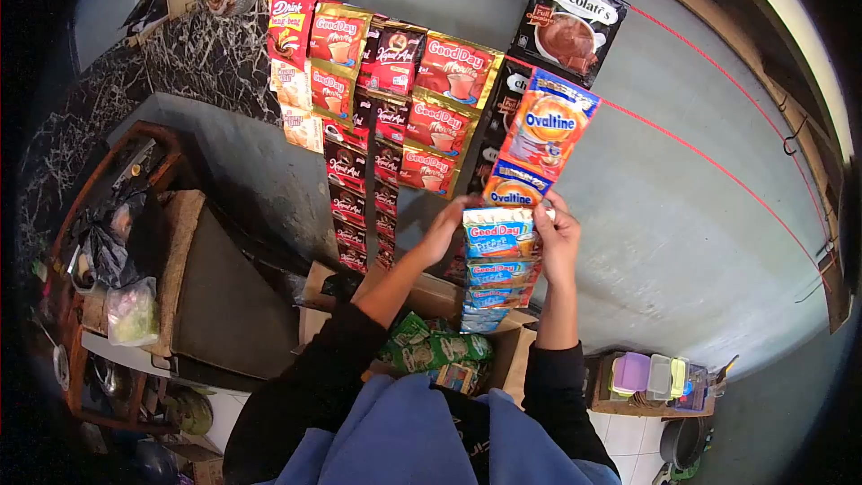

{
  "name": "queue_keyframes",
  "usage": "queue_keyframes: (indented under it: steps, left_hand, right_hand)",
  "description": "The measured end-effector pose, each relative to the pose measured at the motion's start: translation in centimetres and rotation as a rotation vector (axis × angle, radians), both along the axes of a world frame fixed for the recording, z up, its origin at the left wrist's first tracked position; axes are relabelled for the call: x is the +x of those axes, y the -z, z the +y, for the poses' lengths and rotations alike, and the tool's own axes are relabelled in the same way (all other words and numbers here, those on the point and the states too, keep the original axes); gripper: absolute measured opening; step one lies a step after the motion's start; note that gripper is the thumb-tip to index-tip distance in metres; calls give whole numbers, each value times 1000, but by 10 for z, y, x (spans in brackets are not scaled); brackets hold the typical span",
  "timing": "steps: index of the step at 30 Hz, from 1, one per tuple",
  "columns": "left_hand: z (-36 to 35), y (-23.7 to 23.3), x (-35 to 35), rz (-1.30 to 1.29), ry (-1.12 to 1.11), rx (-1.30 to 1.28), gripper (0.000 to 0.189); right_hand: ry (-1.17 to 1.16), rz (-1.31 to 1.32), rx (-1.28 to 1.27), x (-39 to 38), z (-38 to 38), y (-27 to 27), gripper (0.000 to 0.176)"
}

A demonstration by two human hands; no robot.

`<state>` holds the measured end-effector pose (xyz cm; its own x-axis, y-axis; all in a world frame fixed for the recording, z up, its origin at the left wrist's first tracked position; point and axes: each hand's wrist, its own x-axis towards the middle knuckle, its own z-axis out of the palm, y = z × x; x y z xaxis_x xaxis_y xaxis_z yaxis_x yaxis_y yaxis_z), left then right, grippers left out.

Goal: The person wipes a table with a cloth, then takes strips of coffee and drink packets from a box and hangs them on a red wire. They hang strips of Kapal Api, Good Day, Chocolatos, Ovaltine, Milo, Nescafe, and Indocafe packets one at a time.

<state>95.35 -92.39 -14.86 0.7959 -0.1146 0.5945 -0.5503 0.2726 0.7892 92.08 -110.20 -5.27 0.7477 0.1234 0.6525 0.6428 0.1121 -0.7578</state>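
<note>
A strip of blue Good Day sachets point(499, 271) hangs down between my hands, held at its top edge. My left hand point(442, 232) pinches the strip's upper left corner, and my right hand point(558, 233) pinches the upper right corner. Just behind and above it, orange and blue Ovaltine sachets point(549, 126) hang from a red string. Black Chocolatos sachets point(569, 27) are beside and behind them. Further left hang red Good Day sachets point(453, 67) and dark red Kapal Api strips point(348, 181). The blue strip's lower end is above an open cardboard box point(514, 355).
Green packets point(431, 348) lie inside the box. Red strings point(709, 160) cross the grey wall. At the left stand a dark panel point(224, 292) and a wooden rack point(79, 368) with a black plastic bag point(112, 238). Plastic containers point(660, 375) sit on a low shelf at the lower right.
</note>
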Motion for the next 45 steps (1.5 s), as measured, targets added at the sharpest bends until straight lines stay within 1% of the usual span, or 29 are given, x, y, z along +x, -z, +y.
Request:
queue_keyframes:
  steps: [1, 5, 9, 11, 13, 14, 15, 17, 18, 19, 21, 22, 23, 26, 27, 29, 30, 31, 33, 34, 35, 36, 37, 38, 39, 41, 42, 43, 45]
  left_hand:
    - [2, 9, -7, -91, -1, -40, 38]
    - [6, 32, -21, 59, -162, -137, 25]
    - [10, 42, -15, 24, -291, -99, 31]
    - [11, 43, -19, 27, -306, -142, 25]
    - [11, 39, -32, 5, -552, 44, 17]
    - [9, 34, -49, -58, -752, 144, 16]
    - [6, 31, -64, -57, -750, 146, 16]
    - [-1, 32, -84, -71, -404, 25, 23]
    - [-7, 29, -90, -28, -246, 7, 27]
    - [-14, 14, -99, -17, -235, 9, 27]
    - [-25, -23, -105, 184, 76, -226, 30]
    - [-20, -10, -82, 220, 185, -148, 37]
    - [-18, -47, -99, 445, 371, -214, 42]
    - [-17, -91, -108, 630, 616, -171, 44]
    - [-24, -91, -106, 627, 630, -159, 44]
    - [-39, -86, -98, 587, 642, 139, 40]
    - [-47, -85, -99, 597, 727, 59, 33]
    - [-54, -87, -102, 585, 734, 72, 33]
    - [-63, -90, -111, 511, 632, 127, 29]
    - [-65, -89, -113, 520, 601, 51, 31]
    - [-68, -94, -115, 508, 600, 66, 31]
    - [-70, -101, -119, 413, 580, -5, 33]
    - [-73, -105, -122, 320, 562, -78, 35]
    - [-73, -108, -121, 324, 593, -93, 48]
    - [-75, -112, -125, 320, 597, -82, 48]
    - [-78, -120, -141, 206, 628, -48, 64]
    - [-78, -122, -148, 219, 625, -10, 80]
    - [-75, -118, -150, 216, 618, -4, 80]
    - [-64, -109, -155, 38, 630, 142, 85]
  right_hand:
    - [-1, -1, 3, 0, 5, -1, 21]
    - [-74, 63, 28, 1, 16, -4, 24]
    - [-136, 93, -22, 5, 22, -2, 26]
    - [-166, 113, -16, 3, 26, -2, 26]
    - [53, 37, 6, -6, 28, 0, 24]
    - [70, -21, -3, -13, 24, 2, 22]
    - [72, -18, -2, -22, 21, 5, 22]
    - [215, -52, -45, -42, 14, 7, 18]
    - [187, -39, -71, -55, 12, 5, 20]
    - [198, -27, -72, -64, 8, 3, 20]
    - [92, -82, -97, -81, -2, 0, 29]
    - [149, -186, -240, -87, -10, -6, 44]
    - [164, -180, -239, -90, -19, -4, 44]
    - [29, -244, -403, -100, -45, -2, 57]
    - [47, -248, -400, -104, -52, 0, 57]
    - [-55, -336, -321, -111, -66, 10, 58]
    - [-55, -333, -362, -116, -78, 18, 47]
    - [-42, -345, -360, -122, -87, 27, 47]
    - [201, -419, -90, -130, -103, 51, 33]
    - [400, -407, -65, -127, -118, 74, 31]
    - [599, -384, -37, -123, -130, 89, 31]
    - [637, -186, -14, -134, -117, 76, 41]
    - [585, 24, -95, -136, -115, 87, 52]
    - [710, 67, -294, -132, -108, 97, 51]
    - [830, 115, -495, -126, -105, 109, 50]
    - [665, 96, -460, -100, -111, 149, 49]
    - [591, 163, -308, -101, -106, 139, 35]
    - [585, 159, -302, -99, -107, 140, 35]
    - [361, 296, -69, -89, -112, 146, 31]
